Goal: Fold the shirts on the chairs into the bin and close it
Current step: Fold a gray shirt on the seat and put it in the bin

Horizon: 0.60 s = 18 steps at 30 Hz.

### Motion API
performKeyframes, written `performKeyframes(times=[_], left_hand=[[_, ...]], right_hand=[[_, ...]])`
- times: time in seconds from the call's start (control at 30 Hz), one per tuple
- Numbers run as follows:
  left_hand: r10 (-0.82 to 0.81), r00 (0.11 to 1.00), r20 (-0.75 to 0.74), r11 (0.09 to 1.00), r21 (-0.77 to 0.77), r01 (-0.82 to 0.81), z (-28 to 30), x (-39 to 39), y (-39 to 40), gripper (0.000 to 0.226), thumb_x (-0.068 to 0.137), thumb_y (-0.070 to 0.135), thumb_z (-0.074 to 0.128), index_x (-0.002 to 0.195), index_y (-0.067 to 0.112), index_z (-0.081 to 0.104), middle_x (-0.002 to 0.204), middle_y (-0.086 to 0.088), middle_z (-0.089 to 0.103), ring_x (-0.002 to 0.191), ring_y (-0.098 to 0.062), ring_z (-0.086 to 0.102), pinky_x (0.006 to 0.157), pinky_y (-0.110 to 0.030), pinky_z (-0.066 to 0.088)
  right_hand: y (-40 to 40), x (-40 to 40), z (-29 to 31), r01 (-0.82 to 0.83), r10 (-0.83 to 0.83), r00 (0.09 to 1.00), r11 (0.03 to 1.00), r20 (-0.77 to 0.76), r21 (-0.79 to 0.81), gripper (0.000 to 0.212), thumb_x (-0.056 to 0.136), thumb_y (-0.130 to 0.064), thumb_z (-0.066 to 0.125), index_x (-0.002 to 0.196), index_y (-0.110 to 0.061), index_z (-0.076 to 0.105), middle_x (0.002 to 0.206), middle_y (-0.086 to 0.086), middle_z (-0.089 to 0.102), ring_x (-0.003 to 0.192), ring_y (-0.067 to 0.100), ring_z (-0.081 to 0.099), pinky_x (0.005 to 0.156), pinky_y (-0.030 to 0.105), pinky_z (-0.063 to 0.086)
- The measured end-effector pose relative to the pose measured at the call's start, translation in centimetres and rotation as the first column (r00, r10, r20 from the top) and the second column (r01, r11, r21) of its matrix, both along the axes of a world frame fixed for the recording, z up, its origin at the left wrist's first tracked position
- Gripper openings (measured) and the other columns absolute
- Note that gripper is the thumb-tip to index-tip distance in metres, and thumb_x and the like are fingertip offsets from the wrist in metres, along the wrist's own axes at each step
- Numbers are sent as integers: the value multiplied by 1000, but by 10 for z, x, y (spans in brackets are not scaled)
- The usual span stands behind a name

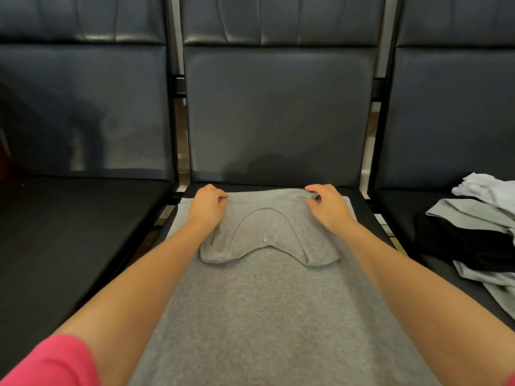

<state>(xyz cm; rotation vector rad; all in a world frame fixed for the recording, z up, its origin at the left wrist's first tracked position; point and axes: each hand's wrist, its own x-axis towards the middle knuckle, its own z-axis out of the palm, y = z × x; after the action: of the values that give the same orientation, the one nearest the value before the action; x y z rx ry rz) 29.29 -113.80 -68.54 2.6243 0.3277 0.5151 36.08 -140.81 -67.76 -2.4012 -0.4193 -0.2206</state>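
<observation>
Dark padded chairs (278,112) hold my grey shirt (259,288), its collar end doubled over, pinched by my left hand (207,203) and, seemingly, right hand (324,203); uneven pulling could skew the fold.

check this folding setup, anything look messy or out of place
Only the pile of clothes on the right chair: white, grey and black pieces lie crumpled on one another, unfolded. The grey shirt on the middle chair lies flat, and both the left hand and the right hand pinch its far folded edge.
</observation>
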Motion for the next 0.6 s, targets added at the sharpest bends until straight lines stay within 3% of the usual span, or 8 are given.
performKeyframes(times=[0.07,0.13,0.37,0.47,0.6], left_hand=[[40,992,-118,998,49,-34,2,-2,-2,35,96,29,53,126,14,62,127,-9,53,122,-28,45,99,-35,40],[58,978,-200,996,83,-42,4,-12,-6,41,95,41,51,129,20,59,135,-7,49,126,-27,41,101,-38,39],[-70,993,-95,984,-169,53,22,-88,-16,36,93,37,58,122,18,64,132,0,58,124,-16,49,103,-31,38],[-130,987,-97,958,-269,100,33,-138,-28,34,94,35,59,123,17,63,127,2,61,117,-15,54,96,-27,40],[-233,967,-103,938,-287,195,39,-203,-41,29,93,37,59,119,25,64,119,9,62,108,-9,57,86,-21,43]], right_hand=[[-2,-4,-1,-2,-10,995,993,-104,-114,47,95,-23,56,140,-14,47,140,14,43,124,28,47,100,30,37],[-6,-12,-2,4,-17,995,991,-96,-137,50,95,-28,56,142,-16,45,142,12,44,127,28,45,104,33,36],[-22,-93,5,-64,53,989,995,-135,-77,39,95,-33,57,132,-23,55,134,3,51,117,20,53,98,30,41],[-26,-140,7,-132,120,985,987,-126,-95,37,93,-35,58,129,-24,57,129,3,53,117,20,51,100,32,40],[-34,-193,12,-189,183,982,972,-52,-140,29,91,-35,61,119,-25,63,117,-2,60,112,18,53,100,37,42]])
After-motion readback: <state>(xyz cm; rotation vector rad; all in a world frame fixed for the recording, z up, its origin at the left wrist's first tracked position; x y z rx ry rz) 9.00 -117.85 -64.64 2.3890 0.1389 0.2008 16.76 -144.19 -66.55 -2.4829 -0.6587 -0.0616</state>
